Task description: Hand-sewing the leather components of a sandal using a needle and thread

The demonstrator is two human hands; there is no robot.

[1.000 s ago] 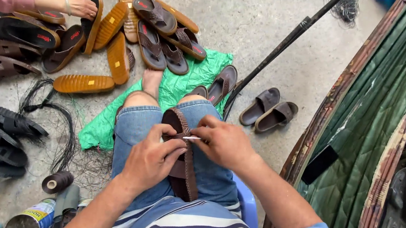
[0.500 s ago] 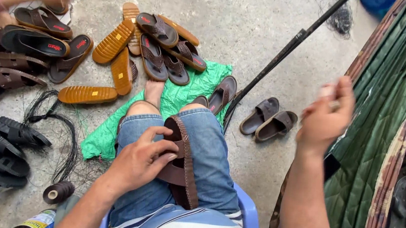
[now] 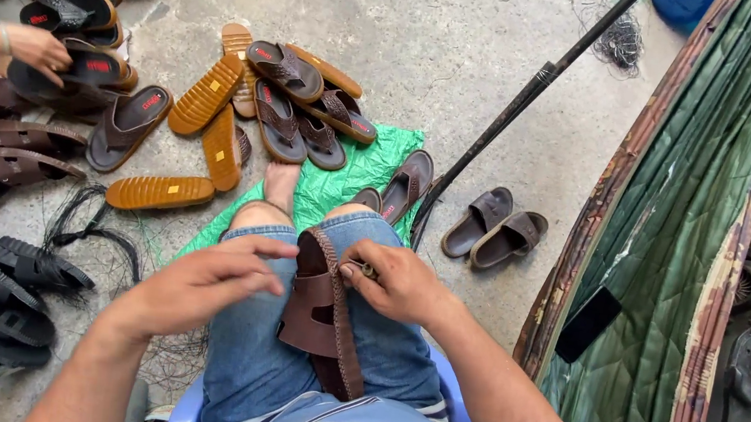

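1. The brown sandal [image 3: 319, 321] lies lengthwise on the person's lap, over the blue jeans [image 3: 253, 356], with its braided edge turned up and its straps facing left.
2. The right hand [image 3: 396, 283] rests on the sandal's upper edge, fingers curled and pinched narrowly on a small object at the rim; what that object is cannot be told.
3. The left hand [image 3: 201, 281] hovers just beside the sandal, fingers loosely spread and holding nothing.
4. A green plastic sheet [image 3: 352, 167] lies on the concrete floor [image 3: 433, 22] under the person's bare foot.
5. Beyond it, brown sandals and tan soles [image 3: 206, 96] lie scattered in a loose pile.
6. 2 dark slides [image 3: 495, 228] sit side by side to the right of a black pole [image 3: 526, 101].
7. At the far left, another person's hand [image 3: 34, 50] touches a sandal in the heap.
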